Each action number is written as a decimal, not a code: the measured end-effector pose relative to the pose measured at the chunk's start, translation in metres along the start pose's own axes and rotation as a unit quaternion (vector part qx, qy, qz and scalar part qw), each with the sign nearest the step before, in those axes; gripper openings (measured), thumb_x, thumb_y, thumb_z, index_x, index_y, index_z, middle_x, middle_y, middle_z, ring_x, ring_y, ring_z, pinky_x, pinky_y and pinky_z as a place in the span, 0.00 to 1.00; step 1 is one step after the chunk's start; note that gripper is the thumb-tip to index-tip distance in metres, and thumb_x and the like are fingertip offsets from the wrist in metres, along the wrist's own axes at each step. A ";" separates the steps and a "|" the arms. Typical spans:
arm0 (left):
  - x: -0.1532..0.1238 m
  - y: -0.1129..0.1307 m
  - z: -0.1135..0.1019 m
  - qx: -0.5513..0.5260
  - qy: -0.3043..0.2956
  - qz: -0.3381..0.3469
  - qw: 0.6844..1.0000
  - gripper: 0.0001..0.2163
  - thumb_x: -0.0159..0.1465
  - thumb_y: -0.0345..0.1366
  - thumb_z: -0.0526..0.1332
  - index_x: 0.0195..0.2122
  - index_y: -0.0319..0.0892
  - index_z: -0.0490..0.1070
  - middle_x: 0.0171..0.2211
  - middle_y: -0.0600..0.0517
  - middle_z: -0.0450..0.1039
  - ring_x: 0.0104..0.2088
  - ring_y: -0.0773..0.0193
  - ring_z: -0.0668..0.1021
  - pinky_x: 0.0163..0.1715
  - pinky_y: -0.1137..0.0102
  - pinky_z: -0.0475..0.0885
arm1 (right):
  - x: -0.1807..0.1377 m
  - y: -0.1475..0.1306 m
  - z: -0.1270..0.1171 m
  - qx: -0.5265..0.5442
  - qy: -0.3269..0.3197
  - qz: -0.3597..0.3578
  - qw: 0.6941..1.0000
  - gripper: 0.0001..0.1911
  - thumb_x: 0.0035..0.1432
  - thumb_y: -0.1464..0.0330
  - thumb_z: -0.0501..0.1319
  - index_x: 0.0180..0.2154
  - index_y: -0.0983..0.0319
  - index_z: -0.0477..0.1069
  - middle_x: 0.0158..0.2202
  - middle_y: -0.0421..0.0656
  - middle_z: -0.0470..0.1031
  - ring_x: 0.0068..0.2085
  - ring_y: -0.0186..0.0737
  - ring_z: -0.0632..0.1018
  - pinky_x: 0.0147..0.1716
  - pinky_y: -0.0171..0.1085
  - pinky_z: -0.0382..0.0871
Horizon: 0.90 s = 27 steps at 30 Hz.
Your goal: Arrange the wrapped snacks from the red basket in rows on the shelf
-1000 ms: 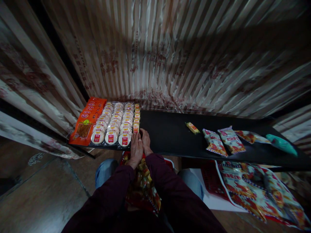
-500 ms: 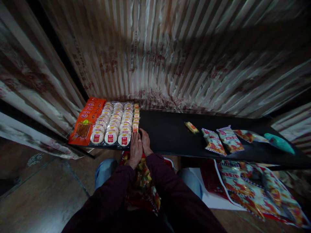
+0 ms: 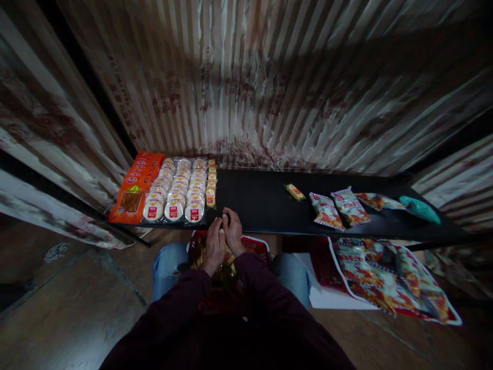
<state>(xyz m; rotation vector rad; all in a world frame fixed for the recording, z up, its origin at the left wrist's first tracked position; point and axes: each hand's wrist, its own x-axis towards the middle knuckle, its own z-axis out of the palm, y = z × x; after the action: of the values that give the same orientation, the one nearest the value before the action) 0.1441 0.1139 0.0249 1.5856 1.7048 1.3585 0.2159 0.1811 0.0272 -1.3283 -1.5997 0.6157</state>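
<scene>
My left hand (image 3: 215, 245) is at the front edge of the black shelf (image 3: 254, 198), its fingers stretched out and lying together. Beside it, my right hand (image 3: 233, 232) is slightly curved, with thumb and forefinger apart, and the two hands touch or nearly touch. I see nothing held in either. Just beyond the left fingertips ends a column of small yellow packets (image 3: 211, 186). To its left are rows of overlapping round white crackers in clear wrappers (image 3: 194, 211), then orange snack packs (image 3: 133, 198).
A red basket (image 3: 254, 244) with yellow packets stands between my knees. Farther right on the shelf lie a single yellow packet (image 3: 295, 192), two white-and-red snack bags (image 3: 326, 210), another bag (image 3: 379, 200) and a green one (image 3: 419, 209). A second basket (image 3: 456, 317) below holds several bags.
My hands have drawn back from the front end of the yellow packet column towards me, and the gap to it has opened. The view has shifted slightly.
</scene>
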 end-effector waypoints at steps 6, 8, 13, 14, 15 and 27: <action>-0.055 -0.024 -0.010 0.086 -0.096 0.042 0.991 0.18 0.65 0.30 0.45 0.51 0.40 0.69 0.53 0.43 0.71 0.56 0.58 0.71 0.59 0.55 0.65 | -0.065 0.022 -0.024 -0.040 -0.001 0.011 0.999 0.16 0.62 0.67 0.48 0.43 0.63 0.72 0.40 0.48 0.76 0.43 0.42 0.75 0.47 0.42 0.69; -0.069 -0.029 -0.013 0.110 -0.148 0.075 0.980 0.19 0.62 0.27 0.47 0.51 0.42 0.70 0.55 0.45 0.70 0.57 0.59 0.69 0.59 0.56 0.64 | -0.086 0.035 -0.031 -0.070 -0.020 0.033 0.997 0.15 0.61 0.69 0.48 0.42 0.63 0.72 0.40 0.48 0.76 0.44 0.42 0.75 0.48 0.42 0.68; -0.093 -0.039 -0.008 0.201 -0.203 0.010 0.958 0.19 0.58 0.26 0.52 0.50 0.37 0.71 0.59 0.41 0.64 0.62 0.53 0.63 0.62 0.55 0.61 | -0.122 0.055 -0.048 -0.180 -0.073 0.082 0.977 0.16 0.55 0.74 0.52 0.44 0.62 0.72 0.44 0.50 0.74 0.48 0.45 0.73 0.51 0.43 0.66; -0.097 -0.042 -0.006 0.214 -0.209 -0.006 0.954 0.19 0.59 0.27 0.53 0.51 0.35 0.71 0.59 0.40 0.64 0.63 0.52 0.62 0.63 0.55 0.60 | -0.126 0.056 -0.051 -0.196 -0.079 0.086 0.974 0.17 0.54 0.74 0.53 0.45 0.62 0.72 0.46 0.50 0.74 0.49 0.46 0.73 0.52 0.43 0.65; -0.101 -0.045 -0.005 0.222 -0.218 -0.016 0.950 0.18 0.59 0.28 0.53 0.51 0.34 0.70 0.59 0.38 0.64 0.63 0.51 0.62 0.63 0.55 0.59 | -0.129 0.056 -0.054 -0.209 -0.080 0.091 0.970 0.18 0.54 0.74 0.53 0.45 0.63 0.71 0.48 0.51 0.73 0.50 0.46 0.72 0.53 0.43 0.64; -0.138 -0.055 -0.002 0.203 -0.372 0.046 0.905 0.26 0.62 0.44 0.54 0.58 0.36 0.63 0.61 0.38 0.63 0.64 0.51 0.61 0.62 0.52 0.58 | -0.148 0.079 -0.077 -0.198 -0.044 0.273 0.941 0.29 0.51 0.68 0.58 0.56 0.67 0.65 0.56 0.59 0.66 0.57 0.56 0.69 0.57 0.49 0.59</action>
<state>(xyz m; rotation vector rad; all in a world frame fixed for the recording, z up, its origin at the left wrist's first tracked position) 0.1492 -0.0061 -0.0620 2.0677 1.4631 0.3100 0.3176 0.0513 -0.0549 -2.1080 -1.4703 0.7096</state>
